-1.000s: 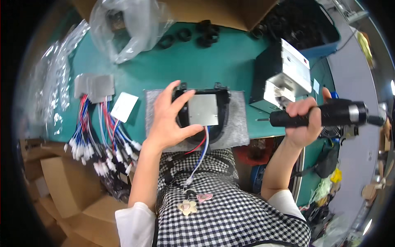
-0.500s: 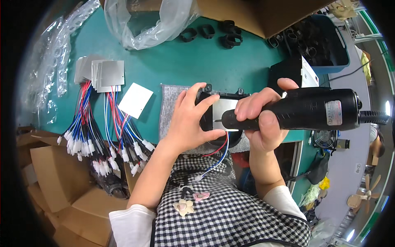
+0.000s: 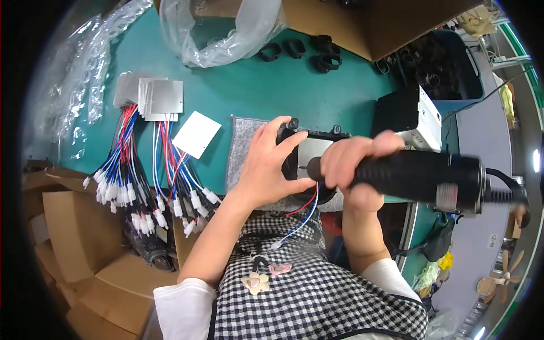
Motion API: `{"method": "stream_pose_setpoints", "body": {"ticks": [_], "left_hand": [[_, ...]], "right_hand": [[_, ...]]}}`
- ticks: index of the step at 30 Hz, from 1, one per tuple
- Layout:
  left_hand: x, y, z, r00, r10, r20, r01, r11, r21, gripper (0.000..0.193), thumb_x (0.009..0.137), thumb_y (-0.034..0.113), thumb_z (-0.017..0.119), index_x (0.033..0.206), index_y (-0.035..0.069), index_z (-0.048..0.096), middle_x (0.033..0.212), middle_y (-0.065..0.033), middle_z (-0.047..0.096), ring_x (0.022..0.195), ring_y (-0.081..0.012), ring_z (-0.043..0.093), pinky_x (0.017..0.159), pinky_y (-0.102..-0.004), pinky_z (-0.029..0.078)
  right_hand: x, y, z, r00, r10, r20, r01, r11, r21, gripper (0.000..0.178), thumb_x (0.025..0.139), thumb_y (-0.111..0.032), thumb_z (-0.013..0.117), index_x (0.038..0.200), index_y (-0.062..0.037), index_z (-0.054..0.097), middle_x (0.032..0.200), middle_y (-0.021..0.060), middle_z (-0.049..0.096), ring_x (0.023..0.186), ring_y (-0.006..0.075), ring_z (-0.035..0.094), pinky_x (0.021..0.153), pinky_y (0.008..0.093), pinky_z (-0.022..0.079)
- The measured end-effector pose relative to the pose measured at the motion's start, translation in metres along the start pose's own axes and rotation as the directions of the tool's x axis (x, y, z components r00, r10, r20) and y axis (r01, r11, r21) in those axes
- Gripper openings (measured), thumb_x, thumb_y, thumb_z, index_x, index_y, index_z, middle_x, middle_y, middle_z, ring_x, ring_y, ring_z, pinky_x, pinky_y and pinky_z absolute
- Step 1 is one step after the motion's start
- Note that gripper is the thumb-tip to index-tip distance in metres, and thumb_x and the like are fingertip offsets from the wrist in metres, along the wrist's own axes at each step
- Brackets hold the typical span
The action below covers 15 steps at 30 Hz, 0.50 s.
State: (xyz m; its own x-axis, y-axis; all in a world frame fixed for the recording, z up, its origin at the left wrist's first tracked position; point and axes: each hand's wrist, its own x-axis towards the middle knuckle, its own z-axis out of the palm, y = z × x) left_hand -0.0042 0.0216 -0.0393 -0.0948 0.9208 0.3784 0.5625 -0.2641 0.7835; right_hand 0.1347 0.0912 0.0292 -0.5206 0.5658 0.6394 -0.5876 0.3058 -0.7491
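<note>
Head view of a bench assembly station. The left hand [image 3: 271, 164] lies over the left edge of a black framed module [image 3: 309, 161], fingers curled onto its rim, holding it down on a grey felt pad [image 3: 243, 153] directly beneath both hands. The right hand [image 3: 354, 170] is clenched around the black grip of an electric screwdriver [image 3: 419, 178], whose tip meets the pale centre plate of the module between the two hands. Red and blue wires [image 3: 303, 212] trail from the module toward the person's checked apron.

Containers: beyond the right hand, a dark blue bin [image 3: 447, 71] holds black parts; their kind cannot be told. Nearer that hand stands a black and white box [image 3: 411, 116]. Beyond the left hand, a clear plastic bag [image 3: 221, 28] lies crumpled and open, with black rings [image 3: 297, 48] beside it. Brown cardboard boxes [image 3: 73, 243] sit below the tabletop edge, left of the left forearm.

Surface: a green tabletop [image 3: 255, 90]. Left of the left hand lie silver square plates [image 3: 150, 96] and one white square plate [image 3: 196, 134], each trailing red, blue and black wires with white connectors [image 3: 141, 198]. Right of the right hand, a grey floor [image 3: 493, 226] shows.
</note>
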Motion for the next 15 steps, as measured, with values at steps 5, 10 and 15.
{"method": "stream_pose_setpoints", "body": {"ticks": [5,10,15], "left_hand": [[-0.010,0.010,-0.007,0.982,0.076,-0.172,-0.076,0.997,0.005,0.069,0.052,0.028,0.085,0.112,0.004,0.061,0.128,-0.0207,0.045,0.116,-0.0371,0.047,0.097,-0.0438,0.040],[-0.057,0.024,-0.130,0.807,0.162,-0.568,0.003,0.961,0.278,0.081,0.052,0.037,0.086,0.117,0.000,0.057,0.121,-0.0159,0.053,0.115,-0.0348,0.051,0.092,-0.0486,0.044],[-0.274,-0.121,-0.269,0.219,-0.511,-0.832,-0.281,0.783,-0.555,0.057,0.092,0.041,0.047,0.137,0.008,0.040,0.140,-0.0134,0.040,0.129,-0.0277,0.039,0.105,-0.0472,0.038]], "right_hand": [[0.014,-0.060,0.026,0.809,-0.231,-0.541,0.144,0.969,-0.199,0.041,0.087,-0.022,0.054,0.124,-0.0102,0.041,0.070,0.0036,0.045,0.058,0.0143,0.044,0.059,0.0315,0.040],[0.020,-0.063,-0.001,0.884,-0.299,-0.360,0.073,0.848,-0.526,0.030,0.084,-0.010,0.055,0.113,-0.0065,0.052,0.071,0.0031,0.055,0.064,0.0152,0.055,0.072,0.0347,0.046],[0.048,0.000,-0.030,0.917,0.140,-0.374,-0.370,0.648,-0.665,0.029,0.070,-0.009,0.073,0.095,-0.0006,0.064,0.073,0.0038,0.061,0.066,0.0092,0.058,0.060,0.0250,0.047]]}}
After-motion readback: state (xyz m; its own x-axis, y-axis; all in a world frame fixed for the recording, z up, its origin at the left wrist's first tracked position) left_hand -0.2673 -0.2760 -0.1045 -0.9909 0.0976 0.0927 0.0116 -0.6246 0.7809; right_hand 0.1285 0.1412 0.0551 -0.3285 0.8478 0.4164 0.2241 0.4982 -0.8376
